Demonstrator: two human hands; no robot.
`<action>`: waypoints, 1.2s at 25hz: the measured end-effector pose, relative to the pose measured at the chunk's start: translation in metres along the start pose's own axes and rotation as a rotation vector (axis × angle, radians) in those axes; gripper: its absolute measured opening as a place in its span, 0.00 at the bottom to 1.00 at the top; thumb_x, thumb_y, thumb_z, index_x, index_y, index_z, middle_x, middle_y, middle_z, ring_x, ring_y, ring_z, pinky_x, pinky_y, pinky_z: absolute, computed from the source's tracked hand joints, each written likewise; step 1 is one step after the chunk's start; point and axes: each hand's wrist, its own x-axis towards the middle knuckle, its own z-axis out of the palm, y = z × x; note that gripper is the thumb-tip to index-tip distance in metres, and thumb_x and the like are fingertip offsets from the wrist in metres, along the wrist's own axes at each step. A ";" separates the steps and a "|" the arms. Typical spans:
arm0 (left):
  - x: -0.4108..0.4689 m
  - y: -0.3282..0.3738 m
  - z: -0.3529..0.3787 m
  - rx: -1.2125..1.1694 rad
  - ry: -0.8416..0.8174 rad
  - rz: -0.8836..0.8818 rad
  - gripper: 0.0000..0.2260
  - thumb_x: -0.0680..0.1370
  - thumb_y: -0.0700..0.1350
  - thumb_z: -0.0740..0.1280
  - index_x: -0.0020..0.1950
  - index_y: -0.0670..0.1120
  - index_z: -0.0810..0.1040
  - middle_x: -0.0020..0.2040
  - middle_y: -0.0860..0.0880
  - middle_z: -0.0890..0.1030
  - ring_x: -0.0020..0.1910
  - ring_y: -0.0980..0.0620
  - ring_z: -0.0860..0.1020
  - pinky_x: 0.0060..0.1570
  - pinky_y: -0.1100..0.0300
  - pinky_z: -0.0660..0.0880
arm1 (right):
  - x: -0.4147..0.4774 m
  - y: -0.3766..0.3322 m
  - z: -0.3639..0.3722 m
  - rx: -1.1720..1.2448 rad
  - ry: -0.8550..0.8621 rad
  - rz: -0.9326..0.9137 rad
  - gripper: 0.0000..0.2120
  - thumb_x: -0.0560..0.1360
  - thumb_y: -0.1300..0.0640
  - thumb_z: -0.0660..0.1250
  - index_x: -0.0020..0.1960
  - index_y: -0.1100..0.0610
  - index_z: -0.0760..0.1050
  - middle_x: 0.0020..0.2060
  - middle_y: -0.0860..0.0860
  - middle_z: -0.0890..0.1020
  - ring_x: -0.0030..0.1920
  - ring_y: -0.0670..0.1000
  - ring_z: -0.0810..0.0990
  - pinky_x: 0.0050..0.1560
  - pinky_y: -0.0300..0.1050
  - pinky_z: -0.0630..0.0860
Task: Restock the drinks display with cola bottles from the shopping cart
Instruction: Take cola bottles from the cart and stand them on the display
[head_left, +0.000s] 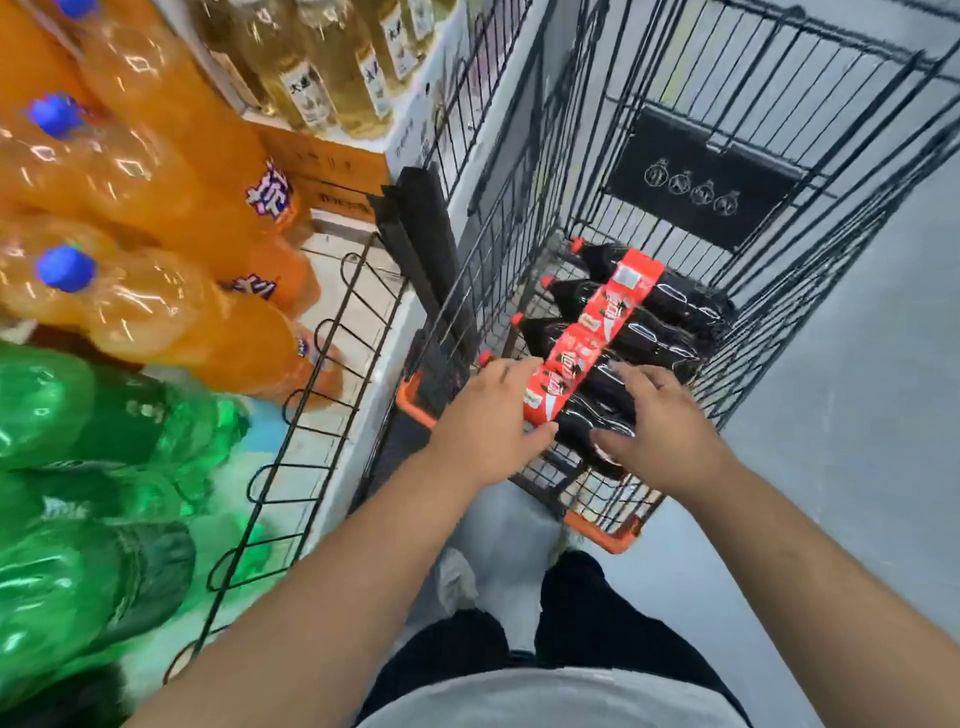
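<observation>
So this one's pretty early on, as far as I can tell. Four cola bottles (670, 301) are lying on their sides in the bottom of the shopping cart (779, 156), red caps pointing left, lined up from far to near. None of them has made it onto the drinks display (332, 332) on the left. All I can see there are orange soda bottles (171, 156) and green bottles (78, 415) behind the wire front, no cola. So basically the whole restock is left to do.

Both hands are down in the cart on the nearest cola bottle (597, 415), which lies flat with the others. The left hand (483, 421) is at the neck end: fingers (511, 371) draped over the top by the cap, thumb tucked in on the near side against the red label. The right hand (670, 436) has the base end, with its fingers (631, 376) spread fairly wide and lightly bent over the dark body, thumb on the near side. It looks like a two-handed hold about to lift, though I can't tell how firm it is.
</observation>
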 end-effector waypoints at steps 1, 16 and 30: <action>0.009 0.000 0.006 -0.023 -0.002 -0.041 0.33 0.78 0.52 0.71 0.80 0.49 0.62 0.75 0.45 0.68 0.72 0.44 0.69 0.70 0.52 0.67 | 0.013 0.004 0.000 -0.002 -0.022 -0.015 0.40 0.74 0.43 0.70 0.79 0.49 0.55 0.74 0.55 0.63 0.71 0.60 0.65 0.69 0.54 0.67; 0.155 -0.089 0.124 -0.340 -0.095 -0.526 0.37 0.79 0.56 0.70 0.81 0.47 0.57 0.71 0.43 0.71 0.69 0.43 0.72 0.69 0.50 0.70 | 0.169 0.051 0.104 -0.105 -0.335 -0.013 0.42 0.73 0.46 0.73 0.79 0.50 0.53 0.72 0.60 0.63 0.71 0.63 0.64 0.69 0.57 0.66; 0.213 -0.124 0.192 -0.497 -0.079 -0.686 0.46 0.75 0.68 0.66 0.81 0.58 0.41 0.72 0.41 0.67 0.63 0.40 0.75 0.62 0.42 0.76 | 0.205 0.066 0.157 -0.136 -0.372 0.108 0.43 0.66 0.44 0.78 0.73 0.49 0.58 0.64 0.58 0.64 0.63 0.64 0.72 0.62 0.57 0.72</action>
